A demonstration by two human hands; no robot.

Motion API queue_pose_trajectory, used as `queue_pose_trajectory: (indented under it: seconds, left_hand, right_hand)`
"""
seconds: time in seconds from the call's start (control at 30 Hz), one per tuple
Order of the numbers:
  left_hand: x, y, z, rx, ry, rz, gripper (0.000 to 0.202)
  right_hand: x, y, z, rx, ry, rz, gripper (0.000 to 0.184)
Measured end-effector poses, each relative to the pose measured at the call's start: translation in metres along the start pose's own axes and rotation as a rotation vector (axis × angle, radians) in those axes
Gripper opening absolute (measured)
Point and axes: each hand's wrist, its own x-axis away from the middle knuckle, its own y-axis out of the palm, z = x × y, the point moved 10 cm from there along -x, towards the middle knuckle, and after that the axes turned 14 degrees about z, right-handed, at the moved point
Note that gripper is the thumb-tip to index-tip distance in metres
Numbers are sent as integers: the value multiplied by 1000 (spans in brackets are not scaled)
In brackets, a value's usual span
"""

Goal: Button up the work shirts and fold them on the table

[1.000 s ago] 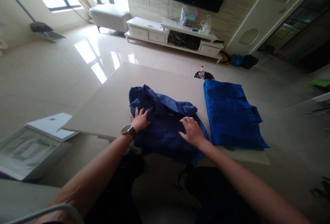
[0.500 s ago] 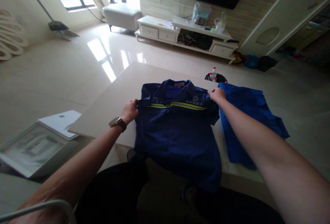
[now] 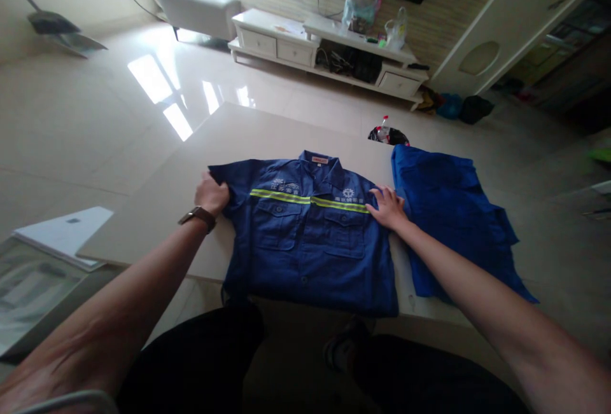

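Note:
A dark blue work shirt (image 3: pixel 305 255) lies front up on a pale table (image 3: pixel 181 172), collar away from me. It has chest pockets, white printing and a yellow-green reflective stripe, and its lower edge hangs over the near table edge. My left hand (image 3: pixel 212 194), with a watch (image 3: pixel 199 215) on the wrist, is closed on the sleeve at the left, which is drawn outward. On the other side my right hand (image 3: pixel 387 207) rests on the shirt near the stripe's end, fingers apart. The right sleeve is largely hidden beneath that hand and forearm.
A brighter blue folded garment (image 3: pixel 449 223) lies on the table's right part. A bottle (image 3: pixel 383 128) in a black bag stands beyond the far edge. At lower left is a box with a white lid (image 3: pixel 71 229). A TV cabinet (image 3: pixel 281 42) lines the wall.
The shirt now lies flatter, its left sleeve pulled out to the left and its pockets visible. My left hand has moved left with the sleeve; my right hand has loosened from its pinch at the shoulder.

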Motion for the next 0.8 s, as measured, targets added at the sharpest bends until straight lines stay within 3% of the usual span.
queue_pose_trajectory:
  seconds: [0.07, 0.13, 0.2, 0.3, 0.43, 0.57, 0.67, 0.8]
  left_hand:
    - [19, -21, 13, -24, 113, 151, 80]
    - [57, -21, 55, 1, 419, 139, 74]
    - [105, -1, 96, 55, 664, -50, 55]
    - [165, 37, 125, 106, 741, -415, 42]
    - [210, 60, 120, -22, 722, -635, 56]
    - [240, 51, 105, -152, 726, -688, 69]
    - [265, 41, 105, -160, 762, -725, 69]
    - [288, 42, 106, -129, 803, -803, 73]
  right_hand:
    - [17, 2, -18, -14, -81, 47, 51]
    - [29, 1, -36, -52, -106, 100, 47]
    - [42, -1, -57, -109, -135, 147, 46]
    - [75, -4, -93, -196, -246, 112, 46]
    - [137, -18, -117, -275, -303, -27, 41]
    - [183, -36, -116, -361, -137, -137, 32]
    - [205, -37, -128, -448, -89, -223, 27]
    - [216, -33, -147, -493, -64, -252, 22]
